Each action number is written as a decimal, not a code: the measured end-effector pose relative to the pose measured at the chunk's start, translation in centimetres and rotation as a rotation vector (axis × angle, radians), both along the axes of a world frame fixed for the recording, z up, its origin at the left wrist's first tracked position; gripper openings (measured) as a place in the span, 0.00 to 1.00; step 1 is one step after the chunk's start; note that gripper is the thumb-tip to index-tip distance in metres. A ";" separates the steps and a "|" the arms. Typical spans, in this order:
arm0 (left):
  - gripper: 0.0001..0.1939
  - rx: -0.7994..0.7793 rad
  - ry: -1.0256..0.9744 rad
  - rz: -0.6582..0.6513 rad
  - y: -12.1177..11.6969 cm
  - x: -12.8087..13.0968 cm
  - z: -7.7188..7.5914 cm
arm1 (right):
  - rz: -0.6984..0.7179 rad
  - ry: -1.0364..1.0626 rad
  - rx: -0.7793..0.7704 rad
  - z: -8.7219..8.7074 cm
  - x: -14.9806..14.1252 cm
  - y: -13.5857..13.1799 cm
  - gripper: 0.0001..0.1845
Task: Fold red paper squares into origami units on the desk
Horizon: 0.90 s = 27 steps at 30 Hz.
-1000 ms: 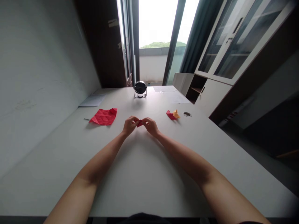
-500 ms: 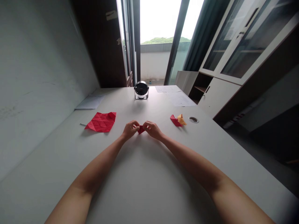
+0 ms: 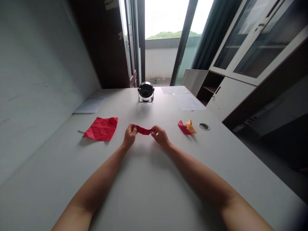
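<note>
A small folded red paper piece (image 3: 143, 130) hangs stretched between my two hands, just above the white table (image 3: 149, 179). My left hand (image 3: 130, 136) pinches its left end. Its right end is pinched by my right hand (image 3: 160, 136). The fingers of both hands are closed on the paper.
A creased red paper sheet (image 3: 101, 128) lies to the left, with a thin dark stick by its edge. Folded red and orange paper pieces (image 3: 187, 127) sit to the right, beside a round cable hole (image 3: 204, 126). A small round device (image 3: 145, 92) and white papers (image 3: 190, 103) lie farther back.
My hands have moved apart, and the red paper piece has been pulled out from a small clump into a longer strip. The view has tilted slightly.
</note>
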<state>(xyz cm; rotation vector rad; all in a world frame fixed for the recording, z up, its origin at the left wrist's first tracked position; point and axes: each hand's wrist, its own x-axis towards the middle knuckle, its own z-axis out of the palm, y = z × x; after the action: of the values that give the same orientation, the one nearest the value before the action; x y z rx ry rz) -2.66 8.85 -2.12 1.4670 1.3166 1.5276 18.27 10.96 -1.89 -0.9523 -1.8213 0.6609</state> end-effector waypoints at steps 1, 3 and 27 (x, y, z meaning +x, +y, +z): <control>0.07 -0.005 -0.033 -0.002 0.0 -0.1 -0.1 | -0.001 -0.004 -0.004 0.0 0.0 0.1 0.03; 0.07 -0.014 -0.089 0.007 0.1 -0.4 -0.3 | -0.006 -0.024 -0.014 0.0 0.1 0.2 0.04; 0.05 -0.039 0.078 -0.071 -0.2 0.1 -0.3 | -0.084 -0.280 0.052 0.1 0.0 -0.8 0.06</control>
<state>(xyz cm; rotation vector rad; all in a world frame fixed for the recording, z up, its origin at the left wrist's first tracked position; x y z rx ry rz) -2.54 8.69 -2.41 1.5461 1.3173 1.4051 18.23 10.11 -1.77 -1.1242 -2.0193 0.4426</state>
